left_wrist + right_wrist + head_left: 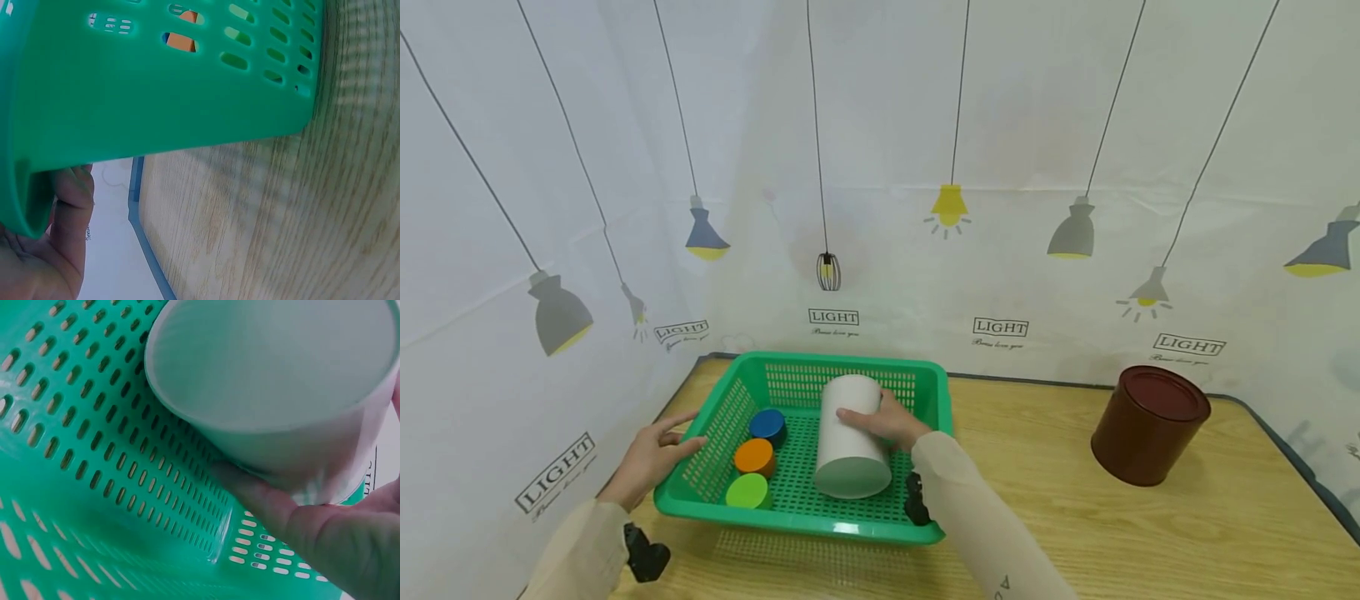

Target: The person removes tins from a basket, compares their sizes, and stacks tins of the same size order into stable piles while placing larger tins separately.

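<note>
A green perforated basket (805,523) stands on a wooden table (1112,542). A white cylinder (850,442) lies on its side in the basket, its flat end toward me. My right hand (887,421) grips it from the right, fingers curled over its top. The right wrist view shows the white cylinder (281,381) close up, my right hand (325,537) beneath it, above the basket floor (94,425). My left hand (655,450) touches the basket's left rim with straight fingers. In the left wrist view my left hand (56,237) lies under the basket's lip (156,94).
Blue (767,423), orange (754,455) and light-green (747,491) round pieces line the basket's left side. A dark red can (1150,425) with a lid stands at the right. A printed white cloth (1000,208) closes off the back and left.
</note>
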